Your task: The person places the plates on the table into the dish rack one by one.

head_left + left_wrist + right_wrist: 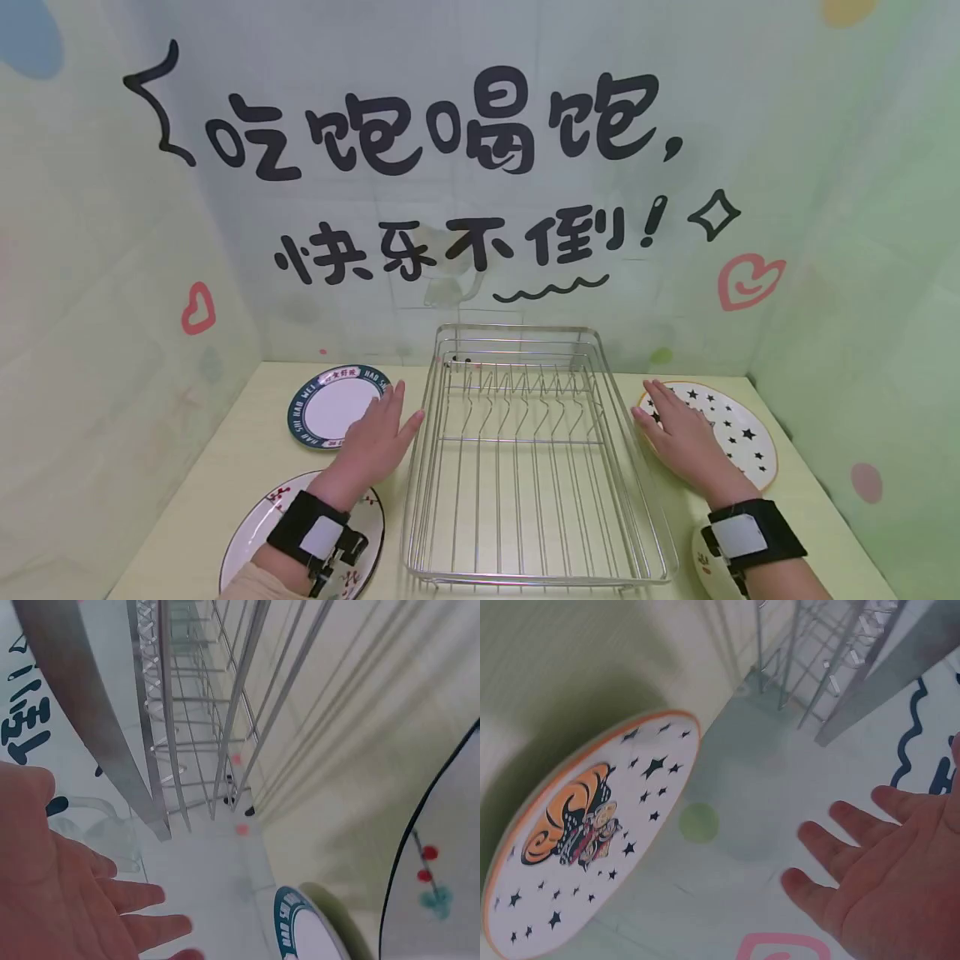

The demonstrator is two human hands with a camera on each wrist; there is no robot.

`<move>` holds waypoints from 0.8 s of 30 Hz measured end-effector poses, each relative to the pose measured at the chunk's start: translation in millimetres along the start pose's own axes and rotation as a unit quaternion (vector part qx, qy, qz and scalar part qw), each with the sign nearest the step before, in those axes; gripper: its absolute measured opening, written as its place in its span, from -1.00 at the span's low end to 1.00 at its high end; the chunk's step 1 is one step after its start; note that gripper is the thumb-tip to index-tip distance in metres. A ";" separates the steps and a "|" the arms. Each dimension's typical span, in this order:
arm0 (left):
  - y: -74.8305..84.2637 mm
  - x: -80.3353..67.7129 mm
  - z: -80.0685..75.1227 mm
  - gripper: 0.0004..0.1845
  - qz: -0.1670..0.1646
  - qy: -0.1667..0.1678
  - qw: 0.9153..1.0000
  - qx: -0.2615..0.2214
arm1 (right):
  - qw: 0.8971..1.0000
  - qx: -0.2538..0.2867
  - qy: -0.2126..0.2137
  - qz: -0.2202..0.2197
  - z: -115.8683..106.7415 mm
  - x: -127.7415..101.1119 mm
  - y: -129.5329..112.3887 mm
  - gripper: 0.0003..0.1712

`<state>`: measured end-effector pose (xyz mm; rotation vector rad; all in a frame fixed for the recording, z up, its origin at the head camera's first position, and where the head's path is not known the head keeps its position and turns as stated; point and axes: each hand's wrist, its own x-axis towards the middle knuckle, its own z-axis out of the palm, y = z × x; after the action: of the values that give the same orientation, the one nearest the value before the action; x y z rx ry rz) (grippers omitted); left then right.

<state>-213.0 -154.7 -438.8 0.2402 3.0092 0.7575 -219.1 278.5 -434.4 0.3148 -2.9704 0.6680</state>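
A silver wire dish rack stands in the middle of the table, with bent wire dividers toward its back. Beside its left side is my left hand, fingers extended and holding nothing. It hovers between the rack and a plate with a dark green lettered rim. My right hand is on the rack's other side, fingers straight, over the edge of a star-patterned plate. An orange design shows on that plate in the right wrist view. The right palm is bare.
A large plate with red floral sprigs lies at the front left, partly under the left forearm. Another plate is at the front right, mostly hidden by the right wrist. A printed cloth backdrop closes off the table's back.
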 end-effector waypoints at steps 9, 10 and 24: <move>4.0 -17.0 8.3 -0.23 -0.032 -0.053 0.980 -0.189 | 0.990 0.137 -0.026 0.028 -10.6 -23.5 -6.2 -0.31; 2.8 -17.8 10.6 -0.24 -0.037 -0.058 0.976 -0.204 | 0.989 0.141 -0.024 0.028 -11.4 -26.1 -6.9 -0.33; -1.2 -26.9 31.3 -0.27 -0.071 -0.086 0.956 -0.270 | 0.992 0.116 -0.030 0.026 -13.5 -49.7 -15.5 -0.37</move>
<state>-184.6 -145.3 -467.2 0.0636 2.5003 1.4096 -166.8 279.7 -421.9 0.2759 -2.9679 1.0313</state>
